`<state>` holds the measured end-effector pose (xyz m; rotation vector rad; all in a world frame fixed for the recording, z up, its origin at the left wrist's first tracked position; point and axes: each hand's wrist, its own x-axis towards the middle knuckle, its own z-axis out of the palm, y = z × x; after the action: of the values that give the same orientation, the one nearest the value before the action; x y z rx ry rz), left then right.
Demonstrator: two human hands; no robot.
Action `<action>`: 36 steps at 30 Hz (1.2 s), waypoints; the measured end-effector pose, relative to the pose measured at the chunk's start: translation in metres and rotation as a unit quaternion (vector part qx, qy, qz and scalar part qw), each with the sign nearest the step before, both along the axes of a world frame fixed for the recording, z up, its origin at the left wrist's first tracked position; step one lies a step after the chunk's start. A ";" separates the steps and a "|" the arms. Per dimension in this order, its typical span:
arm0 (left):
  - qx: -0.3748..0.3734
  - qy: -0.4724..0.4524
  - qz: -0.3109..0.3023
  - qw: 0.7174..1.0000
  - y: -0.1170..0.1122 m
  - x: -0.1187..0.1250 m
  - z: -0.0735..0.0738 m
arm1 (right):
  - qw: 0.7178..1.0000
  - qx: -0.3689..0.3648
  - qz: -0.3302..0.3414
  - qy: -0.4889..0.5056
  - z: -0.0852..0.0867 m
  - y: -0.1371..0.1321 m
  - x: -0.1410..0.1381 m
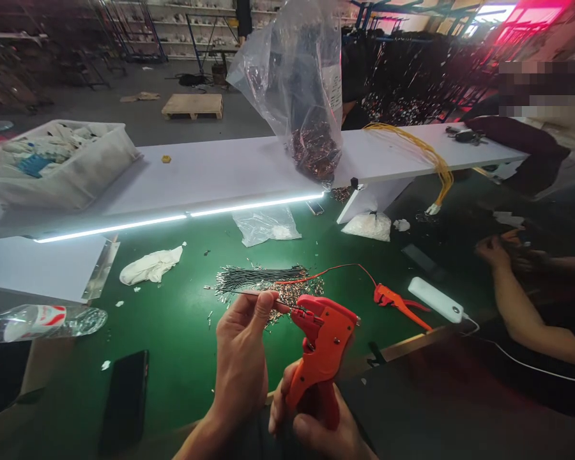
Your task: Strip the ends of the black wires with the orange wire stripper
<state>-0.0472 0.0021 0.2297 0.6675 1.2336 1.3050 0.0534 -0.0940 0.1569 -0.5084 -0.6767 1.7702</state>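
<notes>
My left hand pinches a thin black wire between thumb and fingers. The wire's end reaches the jaws of a red and orange wire stripper. My right hand is wrapped round the stripper's handles, low in the middle of the view. Just beyond my hands, a bundle of short black wires lies on the green table, with small metal terminals scattered beside it. A second orange wire stripper lies to the right, and a red wire curves towards it.
A white power bank with a cable and a black phone rest on the table. A water bottle lies left. The raised white shelf holds a white bin and a plastic bag. A co-worker's arm is at right.
</notes>
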 end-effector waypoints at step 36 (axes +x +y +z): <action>0.078 0.269 -0.042 0.959 -0.010 -0.012 0.008 | 0.995 -0.090 -0.007 -0.043 0.002 -0.013 -0.003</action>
<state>-0.0589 -0.0081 0.2379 1.2348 1.5218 1.1953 0.0501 -0.1074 0.1592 -0.7127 -0.5746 1.8140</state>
